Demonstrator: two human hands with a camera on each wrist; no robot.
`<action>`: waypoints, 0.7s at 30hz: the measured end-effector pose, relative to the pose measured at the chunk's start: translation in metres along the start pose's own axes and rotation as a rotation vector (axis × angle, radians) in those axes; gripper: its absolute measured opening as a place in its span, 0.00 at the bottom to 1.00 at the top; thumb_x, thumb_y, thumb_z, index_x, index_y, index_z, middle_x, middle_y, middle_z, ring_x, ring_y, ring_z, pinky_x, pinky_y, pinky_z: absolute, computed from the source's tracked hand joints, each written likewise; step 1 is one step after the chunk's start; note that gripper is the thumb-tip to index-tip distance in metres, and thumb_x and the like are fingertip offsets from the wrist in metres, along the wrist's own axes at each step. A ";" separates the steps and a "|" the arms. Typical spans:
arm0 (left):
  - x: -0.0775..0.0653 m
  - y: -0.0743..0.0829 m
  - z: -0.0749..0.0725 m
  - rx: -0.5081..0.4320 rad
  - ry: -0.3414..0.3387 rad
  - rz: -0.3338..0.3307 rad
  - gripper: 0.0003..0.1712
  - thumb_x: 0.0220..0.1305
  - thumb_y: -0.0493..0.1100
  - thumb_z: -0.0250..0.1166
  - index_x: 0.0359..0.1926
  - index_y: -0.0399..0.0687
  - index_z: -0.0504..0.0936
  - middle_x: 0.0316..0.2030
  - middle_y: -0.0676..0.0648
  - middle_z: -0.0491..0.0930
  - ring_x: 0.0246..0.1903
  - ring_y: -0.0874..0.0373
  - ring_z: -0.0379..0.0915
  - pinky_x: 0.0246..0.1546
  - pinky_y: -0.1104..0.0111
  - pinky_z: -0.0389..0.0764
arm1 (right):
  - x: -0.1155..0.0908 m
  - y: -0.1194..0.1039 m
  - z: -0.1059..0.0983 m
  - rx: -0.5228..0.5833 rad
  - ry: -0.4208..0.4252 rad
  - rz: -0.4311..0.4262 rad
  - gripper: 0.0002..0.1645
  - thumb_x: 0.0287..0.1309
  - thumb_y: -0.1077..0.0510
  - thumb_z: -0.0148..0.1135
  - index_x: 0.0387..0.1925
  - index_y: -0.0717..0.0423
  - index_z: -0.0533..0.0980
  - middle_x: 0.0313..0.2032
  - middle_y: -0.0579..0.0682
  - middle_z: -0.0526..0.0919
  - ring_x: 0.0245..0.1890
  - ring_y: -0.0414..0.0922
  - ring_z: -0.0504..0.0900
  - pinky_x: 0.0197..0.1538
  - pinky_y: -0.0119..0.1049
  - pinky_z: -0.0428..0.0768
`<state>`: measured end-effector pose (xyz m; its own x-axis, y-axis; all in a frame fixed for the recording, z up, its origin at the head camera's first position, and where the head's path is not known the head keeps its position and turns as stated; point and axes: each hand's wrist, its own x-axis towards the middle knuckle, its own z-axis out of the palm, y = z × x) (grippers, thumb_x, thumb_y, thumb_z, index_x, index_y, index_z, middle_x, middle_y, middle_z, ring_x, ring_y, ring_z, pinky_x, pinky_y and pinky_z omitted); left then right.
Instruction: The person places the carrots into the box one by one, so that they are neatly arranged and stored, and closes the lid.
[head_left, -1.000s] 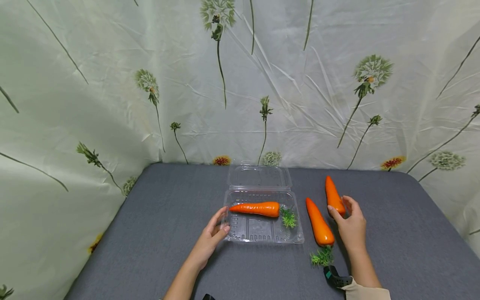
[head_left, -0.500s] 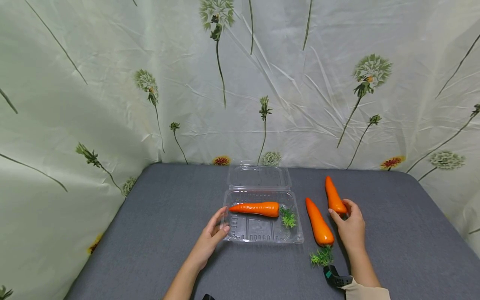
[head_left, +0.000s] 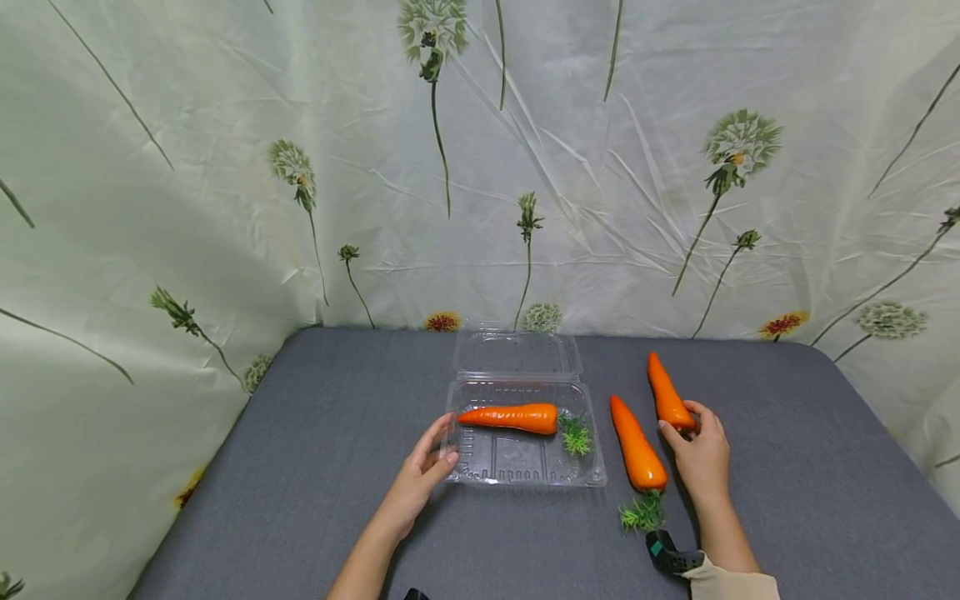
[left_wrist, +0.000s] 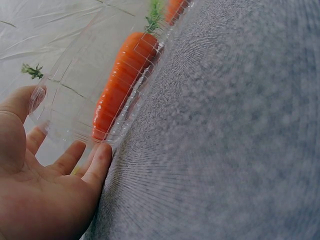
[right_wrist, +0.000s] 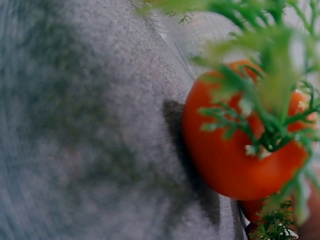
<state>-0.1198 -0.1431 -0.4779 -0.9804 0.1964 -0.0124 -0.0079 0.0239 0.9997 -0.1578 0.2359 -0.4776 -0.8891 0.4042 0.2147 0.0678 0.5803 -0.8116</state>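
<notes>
My left hand (head_left: 420, 471) grips the left end of a clear plastic clamshell box (head_left: 517, 458), its thumb at the rim in the left wrist view. Inside that box lies a carrot (head_left: 513, 417), tip to the left, green leaves to the right. Farther right, my right hand (head_left: 702, 454) holds the thick end of a second carrot (head_left: 667, 396) between thumb and fingers; its tip points away from me. Between box and right hand rests a third carrot (head_left: 637, 446), leaves toward me. It looms large in the right wrist view, where the held carrot (right_wrist: 251, 210) shows partly behind it.
The box's lid (head_left: 517, 354) stands open toward the back of the grey cloth-covered table (head_left: 337, 400). Behind the table hangs a pale curtain (head_left: 600, 167) printed with dandelions. A black wrist strap (head_left: 671, 557) is on my right wrist.
My right fingers have closed in around the thick end of the far-right carrot, which has shifted slightly. My left hand and the box have stayed put.
</notes>
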 end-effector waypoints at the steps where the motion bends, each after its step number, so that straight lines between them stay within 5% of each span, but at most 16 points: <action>1: 0.000 0.000 0.000 0.002 0.003 -0.001 0.33 0.63 0.41 0.57 0.66 0.59 0.56 0.64 0.41 0.54 0.56 0.44 0.60 0.52 0.52 0.63 | 0.000 0.000 0.000 0.006 0.004 0.004 0.30 0.52 0.62 0.63 0.55 0.67 0.64 0.49 0.67 0.66 0.46 0.61 0.70 0.46 0.52 0.68; 6: 0.000 0.000 0.000 0.006 0.006 -0.002 0.33 0.62 0.41 0.57 0.66 0.58 0.56 0.63 0.41 0.54 0.56 0.44 0.61 0.52 0.52 0.63 | 0.000 -0.002 0.000 0.042 0.031 0.010 0.28 0.51 0.62 0.63 0.54 0.67 0.67 0.50 0.65 0.66 0.46 0.59 0.70 0.47 0.50 0.69; 13: -0.001 0.003 0.000 -0.001 -0.003 -0.016 0.32 0.63 0.41 0.56 0.66 0.58 0.55 0.64 0.40 0.52 0.56 0.43 0.60 0.53 0.51 0.62 | 0.000 -0.005 -0.001 0.127 0.085 0.037 0.27 0.50 0.64 0.63 0.53 0.64 0.69 0.48 0.60 0.66 0.44 0.51 0.70 0.37 0.14 0.64; 21: 0.000 0.001 0.000 0.004 0.004 -0.003 0.32 0.63 0.41 0.56 0.66 0.60 0.56 0.63 0.42 0.54 0.56 0.44 0.61 0.52 0.52 0.63 | -0.001 -0.011 -0.003 0.245 0.119 0.071 0.27 0.51 0.63 0.63 0.55 0.61 0.69 0.46 0.48 0.65 0.46 0.46 0.70 0.36 0.16 0.68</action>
<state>-0.1195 -0.1429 -0.4773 -0.9813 0.1920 -0.0149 -0.0096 0.0283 0.9996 -0.1564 0.2310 -0.4672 -0.8258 0.5261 0.2029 0.0040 0.3653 -0.9309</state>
